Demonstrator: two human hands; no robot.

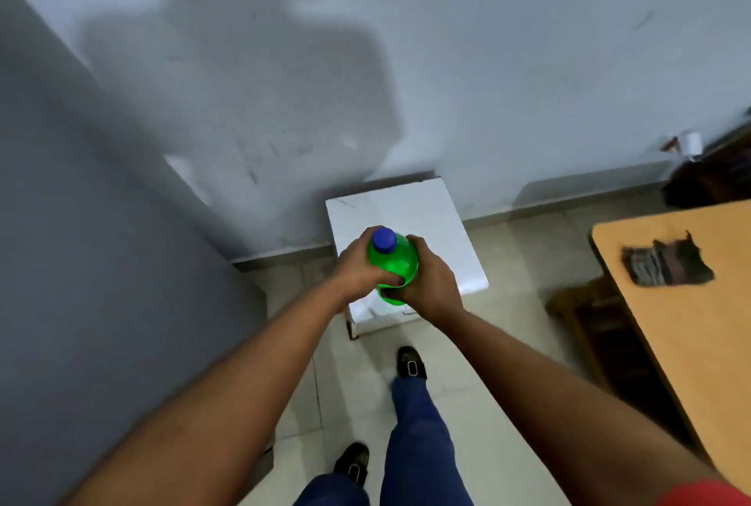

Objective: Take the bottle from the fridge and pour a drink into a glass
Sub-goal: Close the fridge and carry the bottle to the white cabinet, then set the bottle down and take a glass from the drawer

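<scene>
Both hands are wrapped around the green bottle [396,261] — left grip [357,266] on one side, right grip [426,282] on the other, fingers curled tight against the plastic. Blue cap [384,239] on top, bottle upright, held in the air over a small white stool [426,213]. Wooden counter [691,322] off to the right — a dark cloth [666,261] lies on it.

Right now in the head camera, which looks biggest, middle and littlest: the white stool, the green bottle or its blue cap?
1. White stool, though it sits farther from the camera.
2. Green bottle.
3. Blue cap.
</scene>
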